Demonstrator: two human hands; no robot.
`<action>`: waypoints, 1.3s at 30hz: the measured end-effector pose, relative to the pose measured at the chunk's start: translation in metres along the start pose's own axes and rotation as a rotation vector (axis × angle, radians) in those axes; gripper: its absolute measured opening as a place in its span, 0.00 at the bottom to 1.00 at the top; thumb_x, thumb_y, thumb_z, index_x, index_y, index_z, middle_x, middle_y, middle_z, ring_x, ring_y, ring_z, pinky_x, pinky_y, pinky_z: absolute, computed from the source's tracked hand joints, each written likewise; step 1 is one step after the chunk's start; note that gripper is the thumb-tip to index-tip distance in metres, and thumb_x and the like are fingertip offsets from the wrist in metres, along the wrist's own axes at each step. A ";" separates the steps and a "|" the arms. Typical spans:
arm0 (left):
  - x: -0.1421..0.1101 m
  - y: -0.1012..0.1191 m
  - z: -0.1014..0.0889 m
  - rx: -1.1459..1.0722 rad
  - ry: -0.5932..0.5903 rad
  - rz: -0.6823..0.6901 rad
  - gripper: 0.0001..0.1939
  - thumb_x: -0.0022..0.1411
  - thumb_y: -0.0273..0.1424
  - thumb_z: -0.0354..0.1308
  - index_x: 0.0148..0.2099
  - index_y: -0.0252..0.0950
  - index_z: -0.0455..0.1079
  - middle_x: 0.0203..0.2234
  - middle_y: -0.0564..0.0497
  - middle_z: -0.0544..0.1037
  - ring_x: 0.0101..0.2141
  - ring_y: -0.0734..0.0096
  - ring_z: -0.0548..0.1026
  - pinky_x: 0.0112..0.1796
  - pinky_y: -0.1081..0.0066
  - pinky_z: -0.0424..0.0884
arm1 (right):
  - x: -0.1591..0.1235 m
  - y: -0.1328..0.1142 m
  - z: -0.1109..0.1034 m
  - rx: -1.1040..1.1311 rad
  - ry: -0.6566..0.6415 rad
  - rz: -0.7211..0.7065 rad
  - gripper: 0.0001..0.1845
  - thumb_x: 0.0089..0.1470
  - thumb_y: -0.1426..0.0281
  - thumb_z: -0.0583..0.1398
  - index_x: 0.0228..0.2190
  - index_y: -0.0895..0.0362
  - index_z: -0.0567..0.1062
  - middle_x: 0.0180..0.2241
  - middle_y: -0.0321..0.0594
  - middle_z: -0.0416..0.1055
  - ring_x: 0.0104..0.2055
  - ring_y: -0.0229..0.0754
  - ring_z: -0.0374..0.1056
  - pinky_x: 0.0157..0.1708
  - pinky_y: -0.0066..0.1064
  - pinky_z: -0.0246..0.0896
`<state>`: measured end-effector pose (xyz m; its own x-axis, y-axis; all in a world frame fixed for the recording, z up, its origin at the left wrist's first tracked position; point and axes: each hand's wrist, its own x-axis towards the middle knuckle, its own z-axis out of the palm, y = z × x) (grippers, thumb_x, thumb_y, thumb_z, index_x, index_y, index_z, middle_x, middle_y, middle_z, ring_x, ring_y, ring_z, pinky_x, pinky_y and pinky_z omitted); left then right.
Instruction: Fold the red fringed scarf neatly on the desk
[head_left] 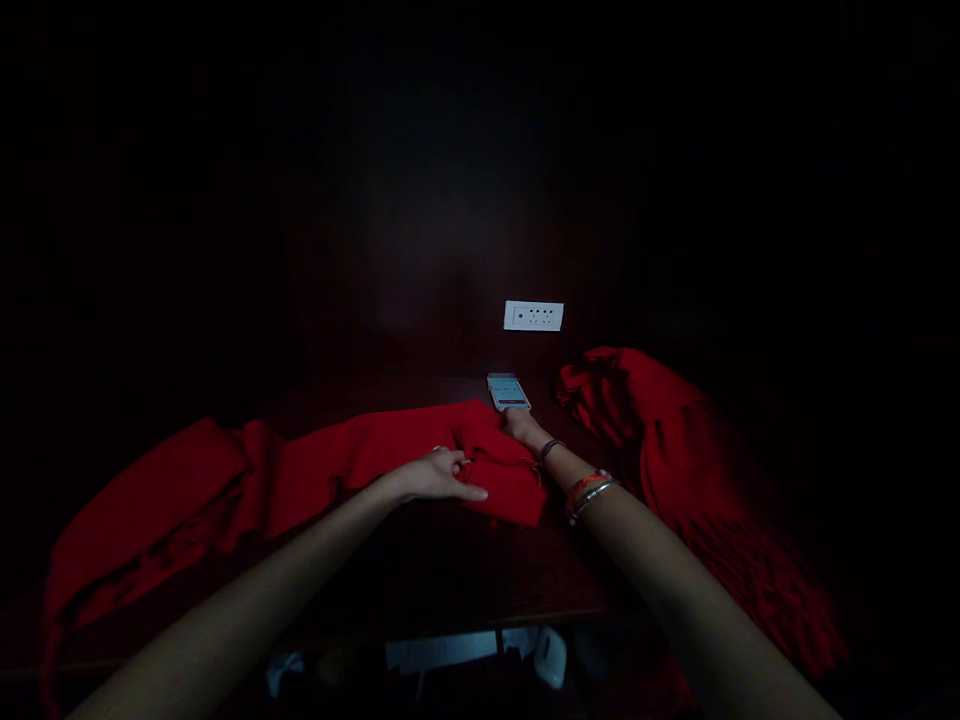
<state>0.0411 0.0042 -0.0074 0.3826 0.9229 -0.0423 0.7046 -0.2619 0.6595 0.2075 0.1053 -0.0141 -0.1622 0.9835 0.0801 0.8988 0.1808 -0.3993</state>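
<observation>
A long red cloth (300,470) stretches across the dark tabletop, with its right end folded over. My left hand (439,474) lies on that folded part, thumb stretched out and apart from the other fingers, which rest on the fabric. At the far edge of the fold, my right hand (519,424) is closed on the cloth; its fingertips are partly hidden. Just beyond it lies a phone (508,392) with a lit screen. Thin loose threads show near the folded end.
A second red cloth with a fringe (675,430) lies to the right, hanging over the table's front. A white socket panel (533,316) is on the dark wall. Below the front edge are a pale flat item (442,651) and a white rounded object (550,657). Surroundings are very dark.
</observation>
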 end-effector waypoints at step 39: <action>0.071 -0.035 -0.013 0.530 -0.009 -0.333 0.38 0.46 0.55 0.39 0.57 0.43 0.43 0.56 0.46 0.39 0.52 0.39 0.37 0.42 0.40 0.43 | -0.022 0.032 0.000 -0.232 -0.107 -0.020 0.37 0.44 0.45 0.35 0.53 0.49 0.43 0.57 0.41 0.34 0.56 0.53 0.28 0.48 0.53 0.24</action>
<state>0.0359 0.0830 -0.0240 0.0954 0.9773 -0.1894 0.9867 -0.0676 0.1482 0.2402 0.0896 -0.0292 -0.2121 0.9771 -0.0162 0.9623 0.2059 -0.1776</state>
